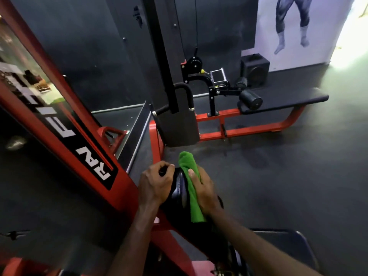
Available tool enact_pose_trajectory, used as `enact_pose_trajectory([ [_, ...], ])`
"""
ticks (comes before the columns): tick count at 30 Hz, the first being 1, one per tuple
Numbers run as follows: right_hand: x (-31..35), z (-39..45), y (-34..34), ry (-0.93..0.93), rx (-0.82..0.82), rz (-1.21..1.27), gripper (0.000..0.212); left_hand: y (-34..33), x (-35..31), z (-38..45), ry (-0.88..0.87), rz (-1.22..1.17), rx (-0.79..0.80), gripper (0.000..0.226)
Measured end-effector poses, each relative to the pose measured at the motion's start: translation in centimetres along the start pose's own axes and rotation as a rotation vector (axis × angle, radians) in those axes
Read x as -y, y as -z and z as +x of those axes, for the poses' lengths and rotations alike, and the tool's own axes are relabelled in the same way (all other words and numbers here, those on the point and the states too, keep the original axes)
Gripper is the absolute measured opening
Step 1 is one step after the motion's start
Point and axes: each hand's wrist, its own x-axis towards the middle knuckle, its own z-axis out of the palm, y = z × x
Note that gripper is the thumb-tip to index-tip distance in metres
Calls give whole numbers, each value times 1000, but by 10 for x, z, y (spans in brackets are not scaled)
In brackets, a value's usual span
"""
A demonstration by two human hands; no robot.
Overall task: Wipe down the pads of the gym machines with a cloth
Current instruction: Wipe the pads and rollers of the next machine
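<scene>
A shiny black roller pad (177, 191) sits on the red machine frame just below the middle of the view. My left hand (154, 183) grips the pad's far left end, fingers curled over it. My right hand (203, 191) presses a green cloth (191, 188) against the pad's right side, thumb and fingers wrapped around the cloth. The cloth sticks up above my hand and hangs down below it.
A slanted red upright with white lettering (65, 124) stands close on the left. Ahead is a cable row machine with a long black bench pad (288, 99), a round roller pad (251, 100) and a red base. A black seat pad (282, 250) lies at lower right. A speaker (255, 69) stands by the wall.
</scene>
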Motion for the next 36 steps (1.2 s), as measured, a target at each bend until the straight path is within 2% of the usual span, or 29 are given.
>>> enact_pose_trajectory([
  [1, -10, -5, 3, -6, -5, -6, 34, -1, 0, 0, 3, -1, 4, 17],
  [4, -27, -4, 12, -212, 5, -80, 52, -1, 1, -6, 2, -4, 31, 16],
  [5, -23, -3, 10, -198, -10, -94, 55, 1, 1, -6, -1, -5, 27, 16],
  [8, -7, -16, 1, 60, -57, -63, 54, 0, -1, -1, -10, 15, 14, 15],
  [10, -11, -21, 2, 86, -37, -65, 54, -1, -2, 1, -15, 22, 27, 16],
  [12, -14, -17, 13, -58, -5, -110, 58, -1, -3, -3, -12, 28, 47, 16],
  [14, -9, -14, 13, -216, 3, -144, 49, 1, -2, -6, -16, 26, 46, 17],
  [16, 2, -25, 5, -64, -31, -107, 49, 1, -3, -5, -9, 28, 30, 17],
  [18, 0, -46, -3, 110, -17, -77, 63, 0, -4, -5, -3, 23, 22, 16],
  [19, -10, -50, -2, 116, -7, -84, 67, -1, -5, -5, 0, 25, 22, 15],
  [23, -31, -46, 14, -221, -49, -104, 64, 4, -8, -10, -19, 35, 69, 17],
  [26, -18, -52, 1, -138, -59, -99, 85, 4, -8, -7, -13, 33, 47, 17],
  [28, -19, -69, -7, -13, -77, -91, 73, 3, -9, -6, -9, 42, 35, 17],
  [29, -24, -75, -5, -8, -96, -111, 64, 3, -10, -6, -11, 49, 44, 17],
  [31, -40, -75, 5, -118, -107, -111, 56, 4, -11, -10, -23, 59, 76, 18],
  [33, -39, -68, 9, -222, -91, -95, 61, 6, -12, -12, -37, 53, 84, 18],
  [35, -25, -62, 2, -172, -94, -93, 71, 6, -11, -7, -36, 48, 65, 19],
  [36, -20, -63, -3, -104, -106, -80, 70, 5, -12, -5, -37, 53, 51, 19],
])
